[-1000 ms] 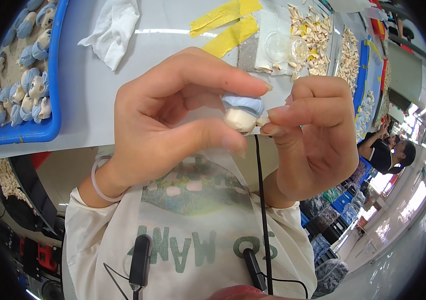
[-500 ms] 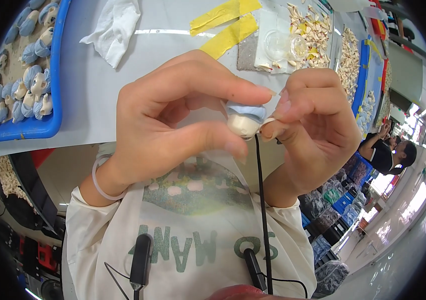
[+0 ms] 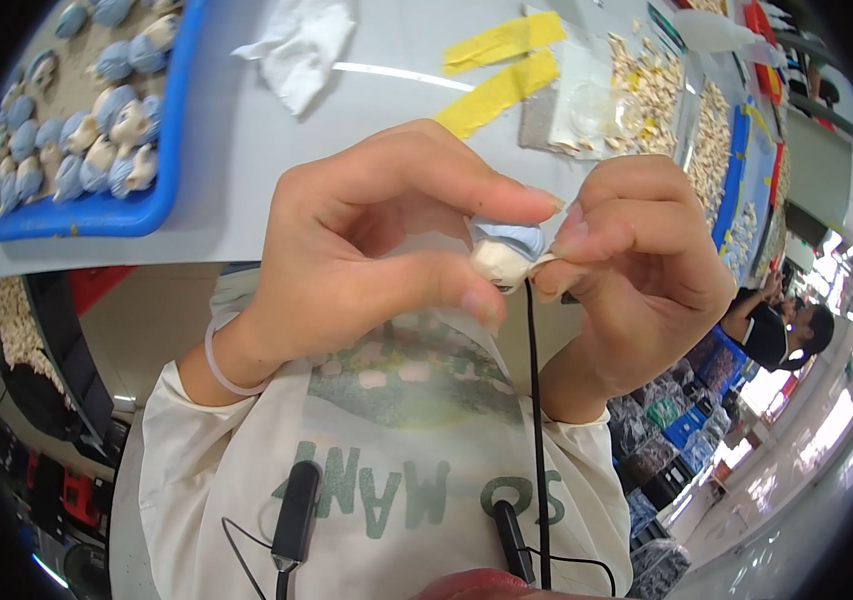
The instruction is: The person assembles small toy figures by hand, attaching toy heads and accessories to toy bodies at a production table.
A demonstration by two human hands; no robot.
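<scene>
A small figurine head (image 3: 504, 252), cream with a pale blue cap, is held up close to the camera between both hands. My left hand (image 3: 366, 250) pinches it between index fingertip and thumb. My right hand (image 3: 636, 270) grips its right side with thumb and fingers, where a small cream part sticks out. A white band circles my left wrist. A thin black cable (image 3: 536, 420) hangs down just in front of the hands.
A blue tray (image 3: 136, 210) with several similar blue-capped heads lies at the upper left on a grey table (image 3: 246, 150). White tissue (image 3: 301, 45), yellow tape strips (image 3: 501, 65) and bins of cream parts (image 3: 666, 90) sit farther back. A seated person (image 3: 781, 330) is at the right.
The hands and the figurine head stay almost in place; my right fingers have shifted slightly on the small cream part.
</scene>
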